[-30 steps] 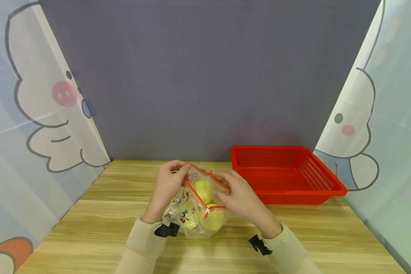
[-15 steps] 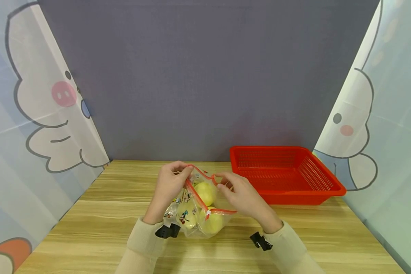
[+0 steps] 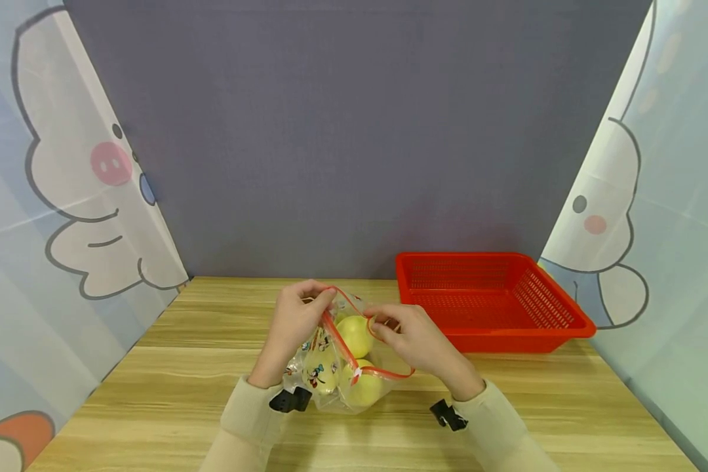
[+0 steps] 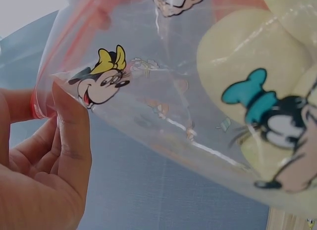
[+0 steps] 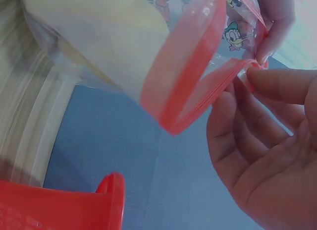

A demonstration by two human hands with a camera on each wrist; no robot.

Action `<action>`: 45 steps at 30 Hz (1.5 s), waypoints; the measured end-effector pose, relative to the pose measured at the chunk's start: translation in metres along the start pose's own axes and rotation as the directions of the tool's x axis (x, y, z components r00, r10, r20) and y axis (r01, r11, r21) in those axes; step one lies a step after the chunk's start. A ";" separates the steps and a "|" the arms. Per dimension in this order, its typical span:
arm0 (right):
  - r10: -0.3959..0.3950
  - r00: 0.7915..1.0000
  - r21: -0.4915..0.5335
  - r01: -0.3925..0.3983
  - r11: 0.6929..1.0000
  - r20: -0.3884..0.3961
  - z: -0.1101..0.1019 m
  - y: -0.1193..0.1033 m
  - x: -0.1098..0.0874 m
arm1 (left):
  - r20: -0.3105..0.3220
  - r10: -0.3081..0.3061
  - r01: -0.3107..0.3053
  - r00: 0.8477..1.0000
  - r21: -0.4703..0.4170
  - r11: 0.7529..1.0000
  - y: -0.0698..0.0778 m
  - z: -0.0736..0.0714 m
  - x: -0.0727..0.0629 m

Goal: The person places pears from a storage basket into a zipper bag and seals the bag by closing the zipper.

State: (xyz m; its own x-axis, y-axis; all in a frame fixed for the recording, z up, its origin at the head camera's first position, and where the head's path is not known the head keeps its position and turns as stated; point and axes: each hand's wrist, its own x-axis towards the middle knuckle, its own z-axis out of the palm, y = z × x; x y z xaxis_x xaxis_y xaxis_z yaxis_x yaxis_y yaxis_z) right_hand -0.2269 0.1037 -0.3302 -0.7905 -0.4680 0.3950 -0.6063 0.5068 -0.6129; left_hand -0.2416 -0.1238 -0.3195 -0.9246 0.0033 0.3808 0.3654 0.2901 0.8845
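Grey cloth (image 3: 354, 131) hangs behind the wooden table (image 3: 171, 387), where the left hand (image 3: 291, 318) pinches the far-left corner of a clear bag (image 3: 320, 368) of round yellow fruit (image 3: 356, 336); the right hand (image 3: 417, 339) pinches its right rim, beside a red basket (image 3: 490, 342). Working the gaping mouth seems in hand; widening or sealing it alike calls for steady pinches.

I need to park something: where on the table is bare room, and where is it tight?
Bare table: one patch between the left curtain and left sleeve, another right of the right sleeve, this side of the red basket. It is crowded between the left hand and right hand, around the clear bag of yellow round items.
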 end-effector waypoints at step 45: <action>0.139 0.954 0.015 -0.141 0.990 -0.265 -0.018 0.017 0.001 | 0.231 0.762 -0.781 0.605 0.357 0.512 0.001 0.002 -0.029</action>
State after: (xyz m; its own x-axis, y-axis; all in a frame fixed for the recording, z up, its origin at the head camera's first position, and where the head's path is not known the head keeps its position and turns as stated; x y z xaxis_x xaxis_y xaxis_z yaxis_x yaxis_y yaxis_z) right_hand -0.2397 0.1248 -0.3282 -0.8617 -0.1837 0.4730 -0.4878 0.5566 -0.6725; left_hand -0.2141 -0.1216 -0.3300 -0.3057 0.4441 0.8422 0.8710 0.4878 0.0589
